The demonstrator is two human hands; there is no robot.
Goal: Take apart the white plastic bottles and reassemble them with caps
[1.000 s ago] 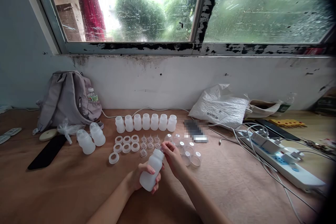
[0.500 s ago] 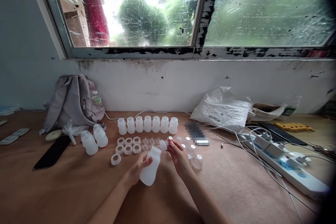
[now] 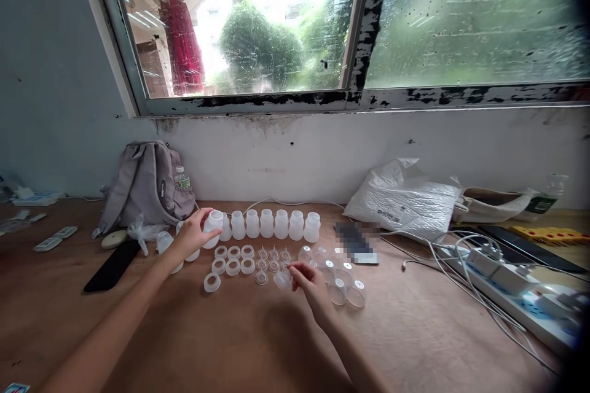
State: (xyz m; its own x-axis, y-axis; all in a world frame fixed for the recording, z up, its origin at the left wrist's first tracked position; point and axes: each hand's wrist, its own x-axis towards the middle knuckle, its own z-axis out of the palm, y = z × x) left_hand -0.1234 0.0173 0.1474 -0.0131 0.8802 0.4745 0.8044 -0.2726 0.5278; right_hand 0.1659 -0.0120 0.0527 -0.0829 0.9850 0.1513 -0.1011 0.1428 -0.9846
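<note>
My left hand (image 3: pixel 196 234) grips a frosted baby bottle (image 3: pixel 213 230), upright and open-mouthed, at the left end of a row of similar frosted bottles (image 3: pixel 267 224). My right hand (image 3: pixel 306 279) pinches a clear bottle cap (image 3: pixel 283 279) just above the table; its fingertips cover part of it. To the left of that cap are clear nipples (image 3: pixel 261 277) in short rows, and further left several white collar rings (image 3: pixel 212 282). Clear dome covers (image 3: pixel 356 296) stand by my right hand. Two more bottles (image 3: pixel 165 242) are partly hidden behind my left forearm.
A grey backpack (image 3: pixel 142 184) leans at the wall, with a black phone-like slab (image 3: pixel 112 269) in front. On the right are a silver mailing bag (image 3: pixel 401 196), a partly blurred dark object (image 3: pixel 357 244), and a white power strip (image 3: pixel 507 295) with loose cables.
My left hand has carried the bottle forward and left to the row's end. The right hand has parted from the bottle, still holding the clear cap lower down. The view has shifted slightly.
</note>
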